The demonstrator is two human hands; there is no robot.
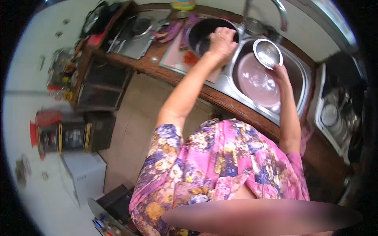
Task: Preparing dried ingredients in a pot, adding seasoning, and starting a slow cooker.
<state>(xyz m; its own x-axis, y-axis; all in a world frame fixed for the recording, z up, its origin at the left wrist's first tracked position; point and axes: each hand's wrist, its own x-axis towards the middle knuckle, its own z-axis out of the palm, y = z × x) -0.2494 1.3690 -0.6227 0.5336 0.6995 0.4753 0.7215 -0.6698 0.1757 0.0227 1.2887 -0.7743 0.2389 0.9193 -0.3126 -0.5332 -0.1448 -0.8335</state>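
Note:
My right hand (280, 73) grips the rim of a round metal bowl (268, 54), tilted above the sink (304, 85). Beneath it, a large pink basin (257, 91) with wet, shiny contents sits in the sink. My left hand (223, 44) is over a dark round pot (196, 35) at the sink's left edge, fingers bent down at its inner right side; whether they hold anything is hidden. The pot stands partly over a pink cutting board (174, 56), where chopped orange-red pieces (191, 58) lie.
Purple peel-like pieces (172, 31) lie left of the pot, near a gas stove (133, 38). A curved metal faucet (282, 14) rises behind the sink. At right stands a dish rack (322, 118) with stacked bowls (330, 116). The wooden counter edge (227, 106) runs before me.

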